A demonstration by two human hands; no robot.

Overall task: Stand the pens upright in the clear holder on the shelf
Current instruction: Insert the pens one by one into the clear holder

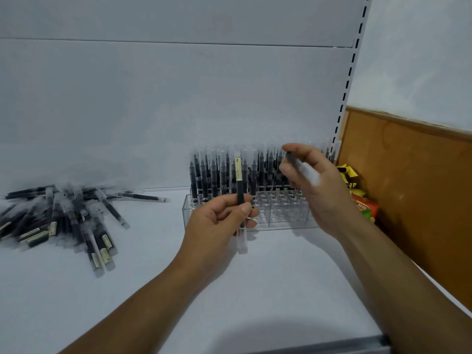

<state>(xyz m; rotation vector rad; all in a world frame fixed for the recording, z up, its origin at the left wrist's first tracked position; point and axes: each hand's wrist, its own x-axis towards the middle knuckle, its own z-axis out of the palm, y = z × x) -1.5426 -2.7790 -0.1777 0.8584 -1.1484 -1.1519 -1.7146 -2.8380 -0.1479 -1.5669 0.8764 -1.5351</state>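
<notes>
A clear holder [281, 221] with rows of round slots stands on the white shelf [153, 290] against the back panel. Several black pens with clear caps [212, 172] stand upright in its rear rows; the front slots are bare. My left hand [217, 226] pinches one black pen [239, 180] upright in front of the holder's left part, its clear cap pointing down. My right hand [314, 185] holds a second pen [304, 169] tilted above the holder's right part. A pile of loose pens [63, 221] lies on the shelf at the left.
A slotted white upright [350, 72] bounds the shelf on the right. Beyond it stands a brown board [413, 187], with yellow and red snack packets [362, 203] wedged beside it. The shelf's front edge [332, 347] runs along the bottom.
</notes>
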